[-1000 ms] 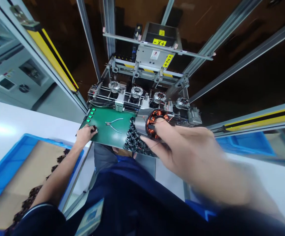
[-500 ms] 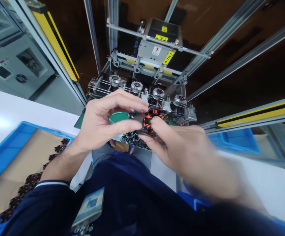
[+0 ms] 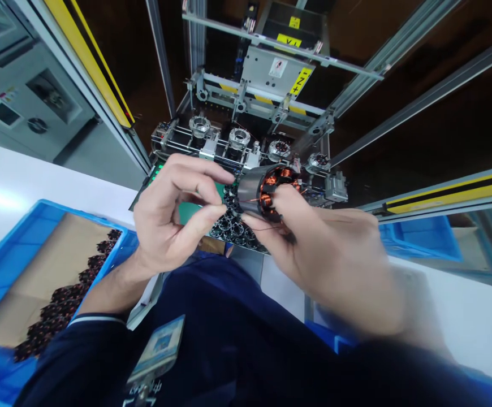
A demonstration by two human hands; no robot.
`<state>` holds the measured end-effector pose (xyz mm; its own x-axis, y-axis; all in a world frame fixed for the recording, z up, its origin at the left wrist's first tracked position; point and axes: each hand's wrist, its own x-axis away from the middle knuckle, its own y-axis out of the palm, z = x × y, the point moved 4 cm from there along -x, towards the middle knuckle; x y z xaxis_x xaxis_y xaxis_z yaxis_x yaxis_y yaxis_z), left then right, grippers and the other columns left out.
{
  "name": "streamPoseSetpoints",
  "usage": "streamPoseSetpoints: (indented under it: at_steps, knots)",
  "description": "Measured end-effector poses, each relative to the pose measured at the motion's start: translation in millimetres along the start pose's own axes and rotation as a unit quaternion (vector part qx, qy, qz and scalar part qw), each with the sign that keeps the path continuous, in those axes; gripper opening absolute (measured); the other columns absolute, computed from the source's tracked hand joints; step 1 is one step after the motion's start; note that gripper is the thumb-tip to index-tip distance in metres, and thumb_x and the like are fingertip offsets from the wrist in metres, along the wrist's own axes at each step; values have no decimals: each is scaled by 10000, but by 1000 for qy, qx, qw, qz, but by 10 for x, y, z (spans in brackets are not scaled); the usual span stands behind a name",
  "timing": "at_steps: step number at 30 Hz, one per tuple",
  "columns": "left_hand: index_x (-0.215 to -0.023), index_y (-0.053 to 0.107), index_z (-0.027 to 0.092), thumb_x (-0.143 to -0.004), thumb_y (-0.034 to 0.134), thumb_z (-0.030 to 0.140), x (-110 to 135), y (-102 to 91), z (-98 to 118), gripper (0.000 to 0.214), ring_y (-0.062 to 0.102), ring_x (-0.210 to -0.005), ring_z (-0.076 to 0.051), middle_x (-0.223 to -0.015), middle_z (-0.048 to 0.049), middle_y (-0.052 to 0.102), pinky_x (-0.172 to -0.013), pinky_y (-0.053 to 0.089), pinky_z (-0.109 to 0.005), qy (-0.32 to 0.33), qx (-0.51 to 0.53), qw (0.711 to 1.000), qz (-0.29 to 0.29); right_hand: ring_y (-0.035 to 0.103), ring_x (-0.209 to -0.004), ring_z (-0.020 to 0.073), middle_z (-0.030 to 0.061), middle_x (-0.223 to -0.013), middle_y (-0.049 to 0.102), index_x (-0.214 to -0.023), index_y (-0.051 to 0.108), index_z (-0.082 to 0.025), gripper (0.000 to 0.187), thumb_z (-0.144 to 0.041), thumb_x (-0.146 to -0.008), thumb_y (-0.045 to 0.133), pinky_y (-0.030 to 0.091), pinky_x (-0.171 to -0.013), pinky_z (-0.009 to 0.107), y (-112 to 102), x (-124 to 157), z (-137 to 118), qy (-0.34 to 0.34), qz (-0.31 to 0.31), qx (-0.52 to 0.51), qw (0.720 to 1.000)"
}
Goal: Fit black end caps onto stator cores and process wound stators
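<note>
A motor stator (image 3: 252, 192) with a dark grey cylindrical side and copper windings is held in front of me, tilted so its wound end faces right. My right hand (image 3: 314, 243) grips it, thumb and fingers around the wound end; part of this hand is blurred. Thin loose wires trail from the stator near the right fingers. My left hand (image 3: 178, 209) is just left of the stator, apart from it, with thumb and index fingertip pinched together. A fine copper strand crosses the stator's side towards that pinch, but whether the fingertips hold it is unclear.
Behind my hands stands a machine with several round metal fixtures (image 3: 240, 138) in a row. Small black ringed parts (image 3: 233, 226) lie on a green surface below. At left, a blue bin (image 3: 29, 226) holds many dark wound parts. Yellow-edged posts (image 3: 97, 62) flank the machine.
My left hand has drawn away from the stator to the left, and its thumb and index finger have closed into a pinch. The stator now shows more of its grey side.
</note>
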<state>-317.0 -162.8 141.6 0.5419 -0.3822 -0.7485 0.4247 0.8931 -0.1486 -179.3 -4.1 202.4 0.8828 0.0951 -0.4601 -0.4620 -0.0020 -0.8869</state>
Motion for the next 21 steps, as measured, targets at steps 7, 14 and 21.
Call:
streamPoseSetpoints:
  at_steps: [7, 14, 21]
  knots:
    - [-1217, 880, 379, -1081, 899, 571, -44, -27, 44, 236, 868, -1012, -192, -1169, 20, 872, -804, 757, -345, 68, -18, 997, 15, 469, -489, 119, -69, -575, 485, -1184, 733, -235, 227, -337, -1266, 547, 241, -521, 312, -9, -6, -78, -56, -3, 0, 998]
    - [-1066, 855, 336, -1154, 809, 405, -19, -53, 130, 121, 854, -976, -197, -1094, 37, 879, -903, 773, -416, 139, -131, 981, 19, 384, -486, 116, -71, -584, 456, -1179, 744, -242, 238, -348, -1261, 546, 232, -518, 326, 60, 1, -77, -54, -14, 23, 998]
    - [-1092, 840, 370, -1107, 874, 406, 0, -130, 212, 51, 844, -908, -174, -1009, 74, 875, -849, 760, -370, 211, -202, 956, 9, 402, -537, 116, -65, -594, 399, -1222, 755, -272, 162, -292, -1221, 594, 246, -561, 321, 35, -44, -69, -40, -20, 19, 999]
